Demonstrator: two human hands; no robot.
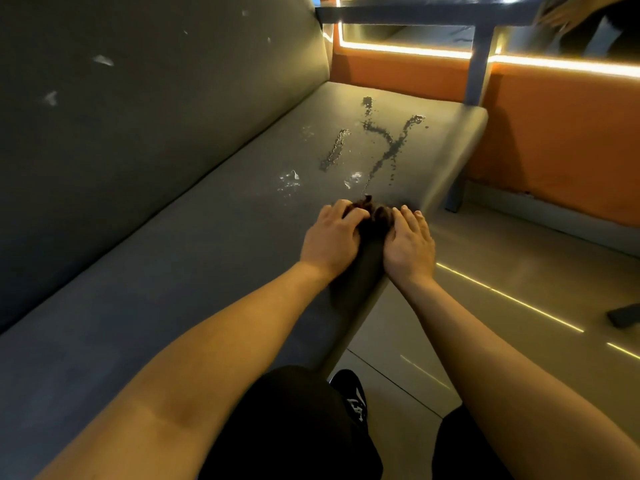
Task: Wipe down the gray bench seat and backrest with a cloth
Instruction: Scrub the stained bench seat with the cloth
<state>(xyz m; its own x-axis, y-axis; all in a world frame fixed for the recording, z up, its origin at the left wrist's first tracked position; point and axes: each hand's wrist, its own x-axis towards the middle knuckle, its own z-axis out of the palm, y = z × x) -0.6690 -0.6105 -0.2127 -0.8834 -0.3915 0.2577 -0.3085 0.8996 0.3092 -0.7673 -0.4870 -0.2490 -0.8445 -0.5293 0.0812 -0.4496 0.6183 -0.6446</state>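
Closest to us were our knees (pixel 294 420) in black shorts, beside the gray seat (pixel 156 289). Both our arms reached out straight ahead, side by side. Our left hand (pixel 330 233) and right hand (pixel 408 244) sat close together on the dark cloth (pixel 372 237), one on each side of it. The left fingers curled over the bunched-up far end and gripped it. The right fingers lay mostly straight and pressed on the cloth. The cloth lay on the seat, right by its front edge. It was long and thin, and it pointed away from us like our arms did. Just past the cloth was the dark mess (pixel 388 147), in crumbly lines going farther along the seat. So we think the next push needed to go straight forward. The hands looked equally near to the mess. Off to the left stood the backrest (pixel 138 116), with little white marks (pixel 103 59) on it, not yet wiped.
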